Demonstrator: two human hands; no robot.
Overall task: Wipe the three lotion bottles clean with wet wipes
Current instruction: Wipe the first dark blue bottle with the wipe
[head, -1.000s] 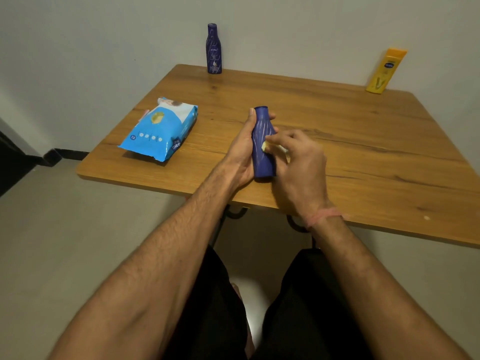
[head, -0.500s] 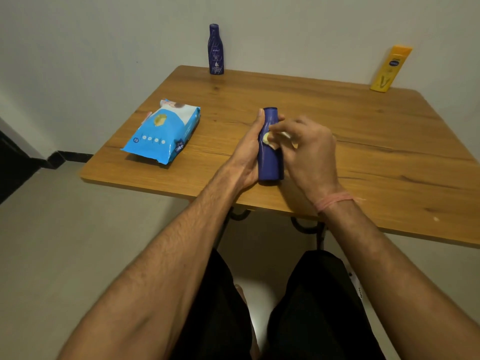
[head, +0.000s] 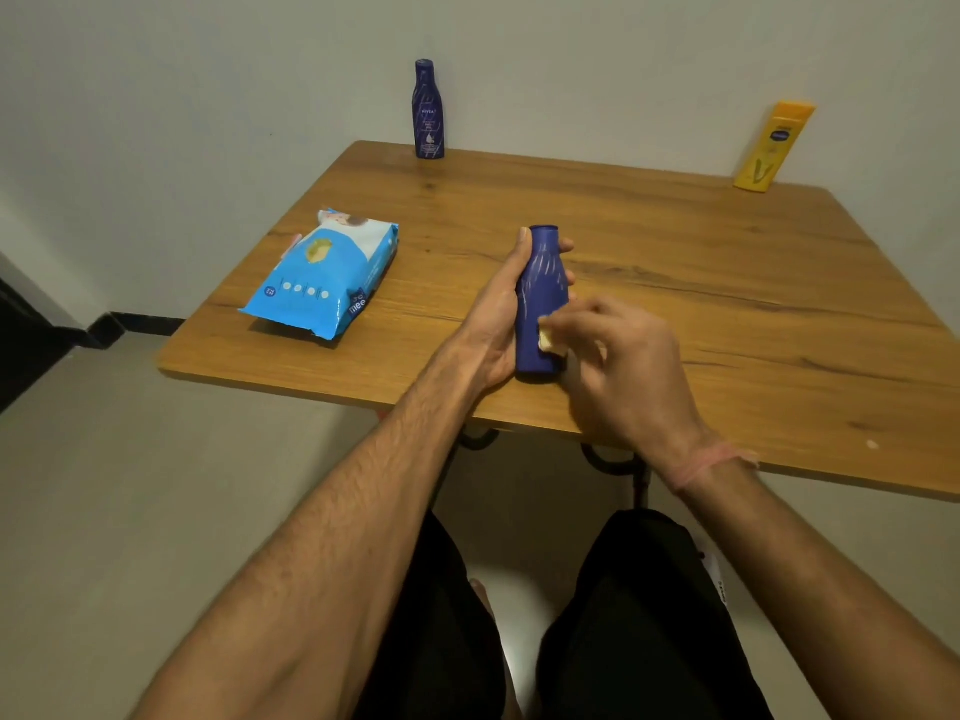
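Near the front edge of the bench (head: 675,262), the left hand (head: 493,324) grips the blue lotion bottle (head: 540,298) upright, thumb up one side and fingers curled round the far side. The right hand (head: 623,366) pinches a small folded wet wipe (head: 548,341) between thumb and fingers against the bottle's lower body. Half a second ago the wipe sat high, near the neck; it has since travelled down to just above the base, which suggests one full stroke along this face is nearly done and the bottle will probably need turning next. A second ago the wipe was at mid-height, so the rubbing runs up and down. The dark blue bottle (head: 429,111) and the yellow bottle (head: 774,148) stand untouched at the back edge by the wall, as before, and the wipes pack (head: 322,283) lies to the left, unmoved.
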